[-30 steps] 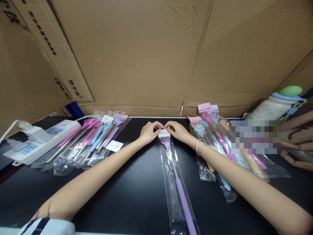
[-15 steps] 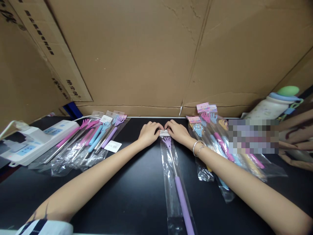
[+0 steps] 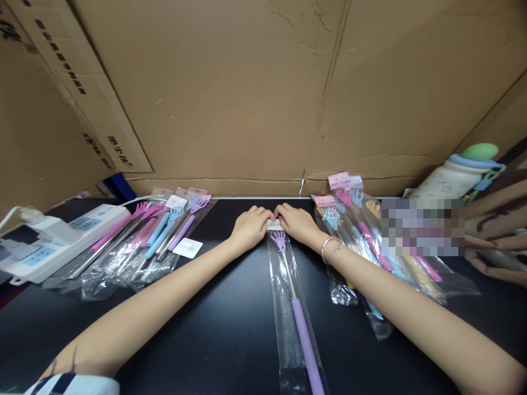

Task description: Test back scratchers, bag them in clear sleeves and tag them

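Observation:
A purple back scratcher point(image 3: 303, 334) lies lengthwise before me inside a clear plastic bag point(image 3: 284, 329), its small hand-shaped head pointing away from me. At the bag's far end is a whitish header card point(image 3: 274, 225). My left hand point(image 3: 250, 227) pinches the card's left side with curled fingers. From the right, my right hand point(image 3: 297, 224) pinches the same card, a bracelet on its wrist. The fingertips of both hands nearly meet and partly cover the card.
Bagged back scratchers point(image 3: 164, 225) lie at the left beside a white power strip point(image 3: 69, 236); a white label card point(image 3: 187, 248) rests on them. More bagged scratchers point(image 3: 373, 241) with pink header cards, a bottle point(image 3: 453, 178) and another person's hand point(image 3: 498, 236) are at the right. Cardboard point(image 3: 230, 93) stands behind.
My fingers have shifted slightly on the header card, both hands staying at the bag's top. The view has moved a little; the scratchers lie as before.

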Available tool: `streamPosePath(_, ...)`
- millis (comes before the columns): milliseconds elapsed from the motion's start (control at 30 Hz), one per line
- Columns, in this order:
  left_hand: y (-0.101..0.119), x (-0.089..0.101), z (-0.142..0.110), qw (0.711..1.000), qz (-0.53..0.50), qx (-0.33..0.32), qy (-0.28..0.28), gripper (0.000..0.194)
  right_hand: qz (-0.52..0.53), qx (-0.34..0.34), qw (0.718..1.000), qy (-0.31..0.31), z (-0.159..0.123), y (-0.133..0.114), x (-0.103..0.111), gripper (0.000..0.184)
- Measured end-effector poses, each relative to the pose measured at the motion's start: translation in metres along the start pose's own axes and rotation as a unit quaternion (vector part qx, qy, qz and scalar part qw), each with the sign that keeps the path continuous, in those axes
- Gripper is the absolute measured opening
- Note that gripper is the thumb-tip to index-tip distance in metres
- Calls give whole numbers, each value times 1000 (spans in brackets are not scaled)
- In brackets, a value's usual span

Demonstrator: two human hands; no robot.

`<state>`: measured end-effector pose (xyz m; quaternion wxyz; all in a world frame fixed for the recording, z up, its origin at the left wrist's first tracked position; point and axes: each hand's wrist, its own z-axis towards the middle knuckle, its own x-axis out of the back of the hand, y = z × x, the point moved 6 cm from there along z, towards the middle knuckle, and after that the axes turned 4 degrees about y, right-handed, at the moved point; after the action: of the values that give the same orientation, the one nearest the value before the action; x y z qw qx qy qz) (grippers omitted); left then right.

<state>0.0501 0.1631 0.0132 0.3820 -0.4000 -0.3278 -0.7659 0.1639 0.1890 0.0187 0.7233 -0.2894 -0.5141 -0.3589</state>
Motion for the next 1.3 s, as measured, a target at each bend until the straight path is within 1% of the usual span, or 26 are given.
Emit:
streamPosePath(833,2,1,-1,1000,15,-12,4,26,-19,16,1000,-6,0,-3,0,21)
streamPosePath(1300,2,2,-1,999,36,-11,-8,24,-28,17,999,-14,0,-4,2,21)
